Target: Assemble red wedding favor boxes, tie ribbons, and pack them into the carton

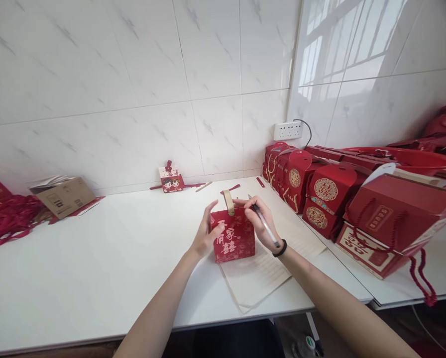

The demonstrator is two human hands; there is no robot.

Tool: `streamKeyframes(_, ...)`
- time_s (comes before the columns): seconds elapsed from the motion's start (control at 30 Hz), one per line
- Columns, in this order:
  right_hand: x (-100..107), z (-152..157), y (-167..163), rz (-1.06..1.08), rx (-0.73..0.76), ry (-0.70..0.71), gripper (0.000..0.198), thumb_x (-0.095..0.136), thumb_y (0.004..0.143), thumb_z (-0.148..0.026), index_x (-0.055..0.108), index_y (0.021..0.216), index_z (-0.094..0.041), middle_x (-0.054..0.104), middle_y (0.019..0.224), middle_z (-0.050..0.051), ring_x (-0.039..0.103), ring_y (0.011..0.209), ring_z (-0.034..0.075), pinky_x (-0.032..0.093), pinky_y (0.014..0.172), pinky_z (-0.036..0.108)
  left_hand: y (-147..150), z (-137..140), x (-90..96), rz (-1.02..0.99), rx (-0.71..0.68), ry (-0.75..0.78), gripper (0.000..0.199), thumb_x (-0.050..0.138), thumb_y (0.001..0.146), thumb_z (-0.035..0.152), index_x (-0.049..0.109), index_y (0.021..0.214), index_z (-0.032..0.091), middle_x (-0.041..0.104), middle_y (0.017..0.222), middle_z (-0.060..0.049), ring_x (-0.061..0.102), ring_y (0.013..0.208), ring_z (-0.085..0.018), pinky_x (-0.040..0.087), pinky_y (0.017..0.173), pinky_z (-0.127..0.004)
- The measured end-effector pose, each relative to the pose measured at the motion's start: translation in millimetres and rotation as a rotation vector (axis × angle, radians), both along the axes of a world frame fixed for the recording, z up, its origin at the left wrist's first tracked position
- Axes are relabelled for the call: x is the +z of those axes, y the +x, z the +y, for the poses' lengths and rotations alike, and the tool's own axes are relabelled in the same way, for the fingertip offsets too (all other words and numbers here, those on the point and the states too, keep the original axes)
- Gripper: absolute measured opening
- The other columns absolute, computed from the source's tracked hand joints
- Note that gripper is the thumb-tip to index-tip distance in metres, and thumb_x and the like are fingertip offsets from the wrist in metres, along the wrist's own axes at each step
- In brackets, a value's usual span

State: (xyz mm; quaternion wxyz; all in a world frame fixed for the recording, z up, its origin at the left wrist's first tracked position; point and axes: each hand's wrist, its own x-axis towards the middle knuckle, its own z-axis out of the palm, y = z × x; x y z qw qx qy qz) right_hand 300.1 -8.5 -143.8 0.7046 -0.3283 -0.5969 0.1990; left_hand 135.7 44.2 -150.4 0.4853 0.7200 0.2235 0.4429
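Note:
A small red gift box (241, 241) with white Chinese characters and a cream strap handle (228, 203) stands upright in front of me. My left hand (204, 231) grips its left side, thumb across the front and fingers behind. At the top right edge, my right hand (262, 221) has a clear pen (267, 226) held in its grip, the pen slanting down toward the wrist. Its index finger reaches to the box's top near the strap. Under and beside the box lie sheets of paper (253, 286) with faint lines, partly covered by my right forearm.
Several red gift boxes (325, 189) with gold emblems and rope handles line the right side. A small card box (171, 180) stands at the wall. Red ribbons (10, 214) and a cardboard box (68, 196) lie at left. A power strip (288, 131) is on the wall.

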Motion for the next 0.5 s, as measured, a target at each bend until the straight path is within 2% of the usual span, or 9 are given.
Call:
streamKeyframes(0.07,0.0,1.7,7.7,0.136,0.059,-0.007,0.024,0.047,0.091,-0.040,0.041,0.081,-0.020,0.059,0.116,0.011,0.059,0.102,0.022,0.044,0.091,0.042,-10.5,1.1,-6.1,0.100,-0.072,0.009,0.064,0.067,0.071,0.037,0.043,0.127,0.019,0.065,0.097,-0.006,0.061,0.092,-0.021,0.047,0.084,-0.033)
streamKeyframes(0.13,-2.1,8.0,16.8,0.255,0.033,-0.020,0.030,0.045,0.091,-0.047,0.036,0.081,-0.020,0.056,0.121,0.013,0.057,0.107,0.024,0.045,0.091,0.043,-18.9,0.3,-11.6,0.201,-0.059,0.010,0.053,0.070,0.068,0.036,0.053,0.114,0.016,0.066,0.103,-0.009,0.060,0.098,-0.025,0.046,0.089,-0.036)
streamKeyframes(0.2,-7.9,17.0,26.7,0.240,-0.113,-0.076,0.035,0.040,0.090,-0.054,0.034,0.082,-0.021,0.056,0.120,0.015,0.058,0.106,0.023,0.049,0.085,0.041,-23.6,-2.1,-15.6,0.241,0.002,-0.006,0.044,0.069,0.070,0.037,0.057,0.106,0.015,0.066,0.104,-0.010,0.061,0.096,-0.025,0.046,0.088,-0.037)
streamKeyframes(0.3,-22.1,29.1,40.8,0.058,-0.367,-0.198,0.042,0.036,0.087,-0.062,0.037,0.082,-0.020,0.060,0.108,0.015,0.060,0.099,0.022,0.049,0.079,0.036,-26.5,-6.7,-16.3,0.156,0.099,-0.086,0.045,0.068,0.071,0.042,0.057,0.104,0.014,0.066,0.105,-0.010,0.062,0.094,-0.024,0.048,0.086,-0.036)
streamKeyframes(0.4,-36.2,35.7,50.4,-0.069,-0.435,-0.292,0.047,0.047,0.077,-0.066,0.043,0.076,-0.019,0.063,0.088,0.012,0.060,0.083,0.023,0.047,0.072,0.034,-34.5,-13.1,-4.3,-0.030,0.157,-0.295,0.047,0.071,0.067,0.048,0.058,0.096,0.013,0.068,0.099,-0.011,0.064,0.088,-0.024,0.050,0.078,-0.033)
streamKeyframes(0.5,-44.8,38.2,54.5,-0.159,-0.448,-0.388,0.041,0.053,0.070,-0.060,0.045,0.072,-0.020,0.062,0.076,0.009,0.057,0.065,0.020,0.043,0.062,0.031,-55.3,-27.1,21.3,-0.235,0.214,-0.574,0.037,0.067,0.071,0.045,0.058,0.092,0.015,0.068,0.095,-0.008,0.065,0.078,-0.019,0.052,0.067,-0.027)
